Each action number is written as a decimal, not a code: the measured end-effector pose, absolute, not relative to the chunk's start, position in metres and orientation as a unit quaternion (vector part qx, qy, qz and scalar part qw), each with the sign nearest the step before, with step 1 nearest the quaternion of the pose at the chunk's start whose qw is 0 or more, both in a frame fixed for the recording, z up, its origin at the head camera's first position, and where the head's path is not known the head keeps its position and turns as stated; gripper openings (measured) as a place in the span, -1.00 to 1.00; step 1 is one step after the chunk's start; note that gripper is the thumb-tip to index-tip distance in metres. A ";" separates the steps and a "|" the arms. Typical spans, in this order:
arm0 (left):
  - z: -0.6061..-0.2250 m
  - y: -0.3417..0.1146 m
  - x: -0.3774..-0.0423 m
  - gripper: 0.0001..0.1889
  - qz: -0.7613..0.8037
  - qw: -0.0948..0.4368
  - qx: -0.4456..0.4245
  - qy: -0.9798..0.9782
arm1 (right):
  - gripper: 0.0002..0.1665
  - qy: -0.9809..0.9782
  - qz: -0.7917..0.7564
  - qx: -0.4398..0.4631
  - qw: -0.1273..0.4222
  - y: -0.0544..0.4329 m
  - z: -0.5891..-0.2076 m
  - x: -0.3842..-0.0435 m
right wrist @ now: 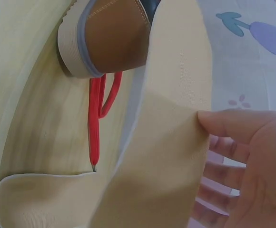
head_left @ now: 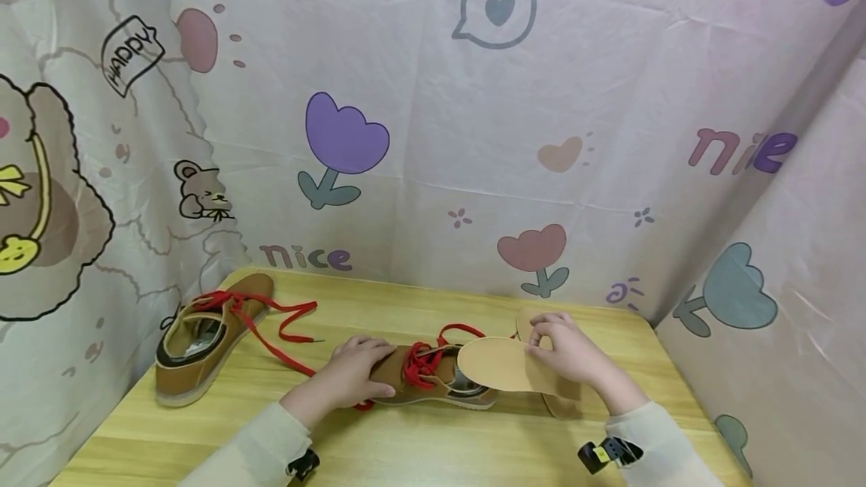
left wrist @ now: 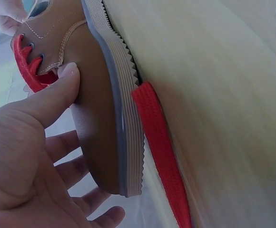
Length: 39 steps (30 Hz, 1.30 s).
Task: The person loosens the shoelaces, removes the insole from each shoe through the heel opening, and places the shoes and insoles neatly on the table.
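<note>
A brown shoe [head_left: 394, 367] with red laces [head_left: 419, 364] lies on the table, its toe to the left. My left hand [head_left: 348, 376] grips the toe, thumb on the near side and fingers on the far side. My right hand [head_left: 568, 352] pinches a tan insole [head_left: 502, 364] by its edge between thumb and fingers. The insole's rounded end hangs over the heel opening of the shoe, hiding part of it. Beneath the held insole, a second tan insole [right wrist: 38, 197] lies on the table behind the heel.
A matching brown shoe [head_left: 177, 378] stands at the table's left, its red lace [head_left: 292, 334] trailing toward the middle. The wooden table [head_left: 433, 446] meets a printed curtain [head_left: 419, 246] at the back and sides. Another red lace end [right wrist: 94, 137] lies near the heel.
</note>
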State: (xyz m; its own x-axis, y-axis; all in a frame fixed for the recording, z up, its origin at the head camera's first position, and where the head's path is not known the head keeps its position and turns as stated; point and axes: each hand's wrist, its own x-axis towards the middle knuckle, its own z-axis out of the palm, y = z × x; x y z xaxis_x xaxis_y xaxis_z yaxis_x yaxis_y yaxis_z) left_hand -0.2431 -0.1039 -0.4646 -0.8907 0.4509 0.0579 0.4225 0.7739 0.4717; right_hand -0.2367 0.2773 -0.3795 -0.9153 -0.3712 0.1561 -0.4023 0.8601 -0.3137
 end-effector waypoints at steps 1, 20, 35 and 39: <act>-0.465 -0.104 -0.243 -0.24 0.244 0.029 0.232 0.941 | -0.72 -0.962 0.176 0.203 0.044 0.278 -0.379 -0.237; -0.467 -0.105 -0.241 -0.23 0.253 0.032 0.229 0.939 | -0.76 -0.949 0.251 0.187 0.040 0.303 -0.383 -0.238; -0.466 -0.105 -0.240 -0.23 0.256 0.030 0.229 0.939 | -0.79 -0.967 0.227 0.065 0.093 0.331 -0.390 -0.242; -0.464 -0.104 -0.241 -0.23 0.255 0.030 0.230 0.939 | -0.82 -0.969 0.220 0.031 0.106 0.340 -0.395 -0.245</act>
